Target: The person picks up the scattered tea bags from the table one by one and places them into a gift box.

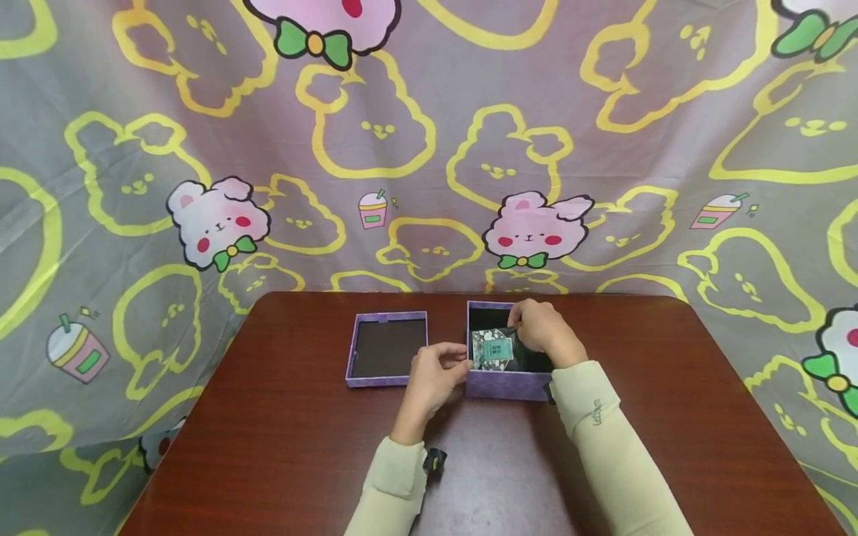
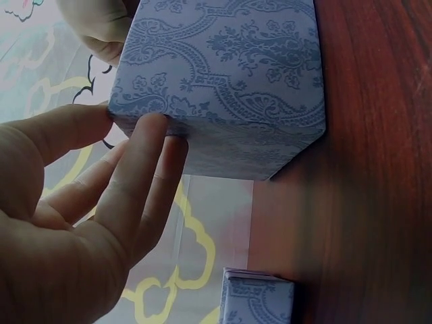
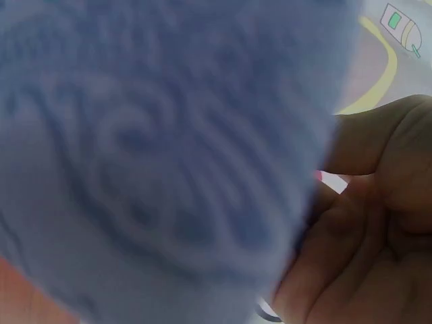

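Note:
A purple patterned box (image 1: 508, 385) stands open on the table, its inside dark. A flat patterned packet with a teal label (image 1: 497, 350) shows at the left in its opening. My left hand (image 1: 434, 374) holds the box's left rim, thumb and fingertips at the edge; in the left wrist view the fingers of this hand (image 2: 138, 175) lie against the box's patterned side (image 2: 223, 61). My right hand (image 1: 544, 327) reaches down over the right of the opening, beside the packet. The box wall (image 3: 155, 162) hides its fingertips in the right wrist view, so I cannot tell what they hold.
The shallow purple lid (image 1: 389, 350) lies left of the box, dark inside facing up. Both rest on a reddish-brown table (image 1: 288, 432). A cartoon-printed cloth (image 1: 429, 193) hangs behind the table's back edge. A small black device (image 1: 435, 461) sits at the left wrist.

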Motion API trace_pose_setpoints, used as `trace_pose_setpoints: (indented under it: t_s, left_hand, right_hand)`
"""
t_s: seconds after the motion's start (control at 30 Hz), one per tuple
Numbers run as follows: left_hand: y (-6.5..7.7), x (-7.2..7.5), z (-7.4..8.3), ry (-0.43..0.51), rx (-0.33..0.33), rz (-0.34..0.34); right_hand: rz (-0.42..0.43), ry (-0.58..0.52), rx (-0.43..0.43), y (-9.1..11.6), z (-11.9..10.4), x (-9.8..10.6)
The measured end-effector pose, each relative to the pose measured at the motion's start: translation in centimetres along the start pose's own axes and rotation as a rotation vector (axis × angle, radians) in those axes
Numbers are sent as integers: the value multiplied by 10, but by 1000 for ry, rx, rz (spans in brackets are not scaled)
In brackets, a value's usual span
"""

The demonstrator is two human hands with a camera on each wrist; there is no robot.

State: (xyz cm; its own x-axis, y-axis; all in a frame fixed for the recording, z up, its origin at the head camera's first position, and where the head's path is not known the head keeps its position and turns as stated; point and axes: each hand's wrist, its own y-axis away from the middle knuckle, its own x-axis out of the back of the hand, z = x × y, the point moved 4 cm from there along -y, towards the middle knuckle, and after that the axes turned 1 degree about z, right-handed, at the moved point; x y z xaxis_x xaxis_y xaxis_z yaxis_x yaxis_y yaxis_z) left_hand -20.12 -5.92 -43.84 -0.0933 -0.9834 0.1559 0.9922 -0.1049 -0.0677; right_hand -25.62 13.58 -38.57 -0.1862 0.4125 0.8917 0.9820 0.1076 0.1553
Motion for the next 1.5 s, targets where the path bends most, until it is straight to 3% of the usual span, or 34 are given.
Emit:
trace_pose_setpoints:
  t_s: [1.5]
  left_hand:
    - [1,0,1,-10,16,-7]
  right_hand:
    - [32,159,-47,0,-7,-26]
